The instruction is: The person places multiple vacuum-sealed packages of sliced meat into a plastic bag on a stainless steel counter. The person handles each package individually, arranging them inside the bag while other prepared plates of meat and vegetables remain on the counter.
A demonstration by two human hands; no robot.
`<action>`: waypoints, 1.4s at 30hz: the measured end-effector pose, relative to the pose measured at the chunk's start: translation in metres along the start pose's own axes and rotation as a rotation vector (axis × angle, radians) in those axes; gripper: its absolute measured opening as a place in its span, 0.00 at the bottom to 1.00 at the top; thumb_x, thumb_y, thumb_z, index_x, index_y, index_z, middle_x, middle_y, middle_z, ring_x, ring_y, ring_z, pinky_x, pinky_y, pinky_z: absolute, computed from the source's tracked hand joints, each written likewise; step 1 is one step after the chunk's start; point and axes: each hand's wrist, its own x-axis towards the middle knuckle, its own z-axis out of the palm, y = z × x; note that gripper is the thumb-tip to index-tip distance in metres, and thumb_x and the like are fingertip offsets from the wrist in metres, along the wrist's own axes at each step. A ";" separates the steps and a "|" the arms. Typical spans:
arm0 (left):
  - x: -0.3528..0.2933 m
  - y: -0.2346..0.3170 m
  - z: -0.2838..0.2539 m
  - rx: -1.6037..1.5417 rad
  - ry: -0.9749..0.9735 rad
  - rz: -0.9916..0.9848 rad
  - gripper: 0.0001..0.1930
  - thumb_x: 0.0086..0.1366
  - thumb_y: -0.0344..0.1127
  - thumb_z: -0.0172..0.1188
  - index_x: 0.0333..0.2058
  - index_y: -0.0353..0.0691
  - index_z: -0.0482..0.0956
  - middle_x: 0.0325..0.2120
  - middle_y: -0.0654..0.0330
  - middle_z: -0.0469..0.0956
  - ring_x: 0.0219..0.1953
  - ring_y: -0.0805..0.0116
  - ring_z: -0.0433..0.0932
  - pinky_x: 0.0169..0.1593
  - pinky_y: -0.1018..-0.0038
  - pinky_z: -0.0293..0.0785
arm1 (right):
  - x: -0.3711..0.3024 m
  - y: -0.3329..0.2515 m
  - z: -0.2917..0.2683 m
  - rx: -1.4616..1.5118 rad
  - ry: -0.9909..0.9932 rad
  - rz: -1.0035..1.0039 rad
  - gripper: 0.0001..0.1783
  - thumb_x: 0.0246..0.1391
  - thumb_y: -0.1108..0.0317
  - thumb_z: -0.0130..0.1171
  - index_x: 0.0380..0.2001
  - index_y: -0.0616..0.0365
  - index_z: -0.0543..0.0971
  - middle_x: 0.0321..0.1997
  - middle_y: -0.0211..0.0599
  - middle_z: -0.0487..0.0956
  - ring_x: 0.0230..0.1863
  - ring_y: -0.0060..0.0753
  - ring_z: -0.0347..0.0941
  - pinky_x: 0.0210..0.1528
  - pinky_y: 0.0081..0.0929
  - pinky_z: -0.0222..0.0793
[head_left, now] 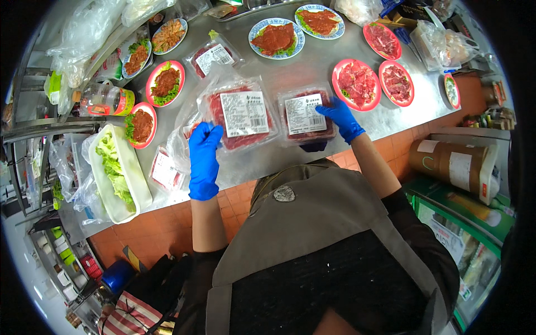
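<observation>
One steel table (315,62) was faced by the body, and at its near side two packs of meat were held straight ahead, just beside each other: the left pack (244,114) and the right pack (306,114). Whether either was lifted clear of the steel could not be told.

Each pack was met from its outer side. The left pack lay ahead and to the right of the left hand (205,159); the right pack lay to the left of the right hand (341,118). Neither forearm was crossed over the other. The right pack's longer side seemed to be run roughly left to right; the left pack was shown nearly square, turned slightly counter-clockwise, so its long axis could not be judged.

The left pack, the larger to the eye, was filled with dark red meat under clear film, and a crumpled clear bag (187,114) was bunched along its left. The right pack was filled likewise.

Both hands were gloved in blue. The left pack was pinched at its near left corner; whether the bag was caught too was hidden. The right pack was clasped at its right side, a fingertip laid over its white label (301,114).
</observation>
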 end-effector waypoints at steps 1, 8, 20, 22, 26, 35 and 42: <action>-0.005 -0.001 -0.004 -0.006 -0.008 -0.016 0.08 0.55 0.30 0.56 0.19 0.46 0.68 0.17 0.74 0.62 0.21 0.85 0.58 0.25 0.84 0.56 | 0.005 0.012 0.006 0.025 0.013 0.045 0.23 0.39 0.66 0.64 0.37 0.68 0.71 0.35 0.40 0.76 0.36 0.26 0.71 0.37 0.26 0.68; -0.018 -0.022 -0.007 -0.112 -0.061 -0.078 0.06 0.54 0.29 0.57 0.21 0.45 0.71 0.18 0.74 0.65 0.21 0.84 0.61 0.25 0.85 0.57 | 0.007 0.022 0.004 0.105 0.000 -0.068 0.22 0.35 0.75 0.63 0.36 0.63 0.67 0.34 0.35 0.72 0.37 0.26 0.69 0.39 0.26 0.68; 0.012 -0.050 0.105 -0.366 -0.134 -0.227 0.09 0.55 0.32 0.57 0.19 0.45 0.67 0.18 0.74 0.62 0.22 0.83 0.57 0.26 0.82 0.55 | -0.063 0.003 -0.046 0.020 0.247 -0.127 0.25 0.39 0.82 0.57 0.44 0.61 0.65 0.42 0.35 0.72 0.42 0.26 0.69 0.43 0.25 0.66; 0.028 -0.065 0.122 -0.309 -0.109 -0.158 0.10 0.55 0.31 0.56 0.18 0.45 0.65 0.17 0.74 0.60 0.21 0.83 0.55 0.25 0.81 0.55 | -0.068 0.006 -0.055 -0.023 0.331 -0.118 0.23 0.40 0.81 0.59 0.43 0.62 0.66 0.40 0.35 0.72 0.41 0.25 0.68 0.43 0.23 0.65; 0.056 -0.099 0.145 -0.196 -0.012 -0.046 0.10 0.56 0.28 0.54 0.19 0.40 0.63 0.18 0.71 0.59 0.22 0.81 0.56 0.25 0.79 0.56 | -0.081 -0.004 -0.060 0.058 0.394 -0.091 0.22 0.41 0.78 0.60 0.41 0.61 0.67 0.39 0.33 0.73 0.40 0.24 0.68 0.42 0.22 0.66; 0.063 -0.133 0.172 -0.314 0.140 0.105 0.08 0.58 0.27 0.47 0.37 0.36 0.70 0.35 0.58 0.70 0.39 0.69 0.66 0.43 0.73 0.63 | -0.084 -0.023 -0.064 0.140 0.452 -0.182 0.22 0.41 0.78 0.60 0.43 0.60 0.68 0.41 0.33 0.73 0.42 0.25 0.68 0.45 0.22 0.64; -0.038 -0.008 0.074 0.444 -0.186 0.652 0.21 0.49 0.21 0.47 0.45 0.39 0.70 0.44 0.50 0.70 0.47 0.52 0.68 0.50 0.64 0.64 | -0.081 -0.004 -0.076 0.253 0.264 -0.154 0.27 0.43 0.82 0.55 0.50 0.60 0.66 0.45 0.33 0.72 0.44 0.25 0.68 0.47 0.22 0.64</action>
